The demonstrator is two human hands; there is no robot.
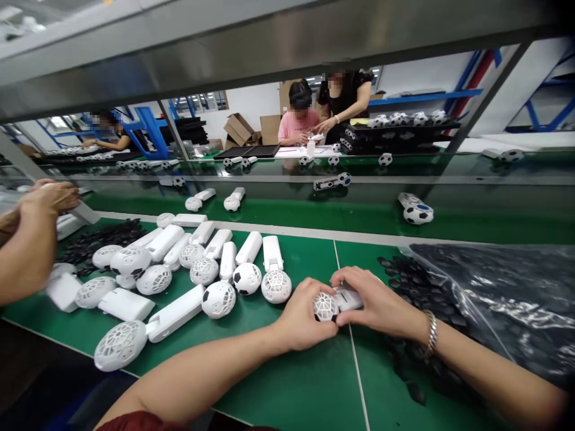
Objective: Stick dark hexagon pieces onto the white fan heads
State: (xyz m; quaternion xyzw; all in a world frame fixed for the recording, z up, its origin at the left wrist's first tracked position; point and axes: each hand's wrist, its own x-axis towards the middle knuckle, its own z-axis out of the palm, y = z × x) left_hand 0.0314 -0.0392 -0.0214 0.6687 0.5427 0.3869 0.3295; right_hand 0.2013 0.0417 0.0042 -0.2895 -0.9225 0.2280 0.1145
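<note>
A white device with a round lattice head (pixel 325 306) and a flat handle lies between my hands over the green table (pixel 287 383). My left hand (pixel 302 314) is wrapped round the left side of the head. With thumb and fingers, my right hand (pixel 375 302) grips the handle at its right. Left of my hands are several similar white devices, among them one with a bare lattice head (pixel 276 286) and one with black patches on its ball (pixel 247 278). Small black pieces (pixel 411 287) lie in a loose pile beyond my right wrist.
A clear plastic bag of black pieces (pixel 507 305) fills the right side. Another person's hands (pixel 54 197) work at the far left. A green conveyor (pixel 287 209) carrying devices runs beyond the table, under a metal shelf (pixel 269 48). People sit and stand across it.
</note>
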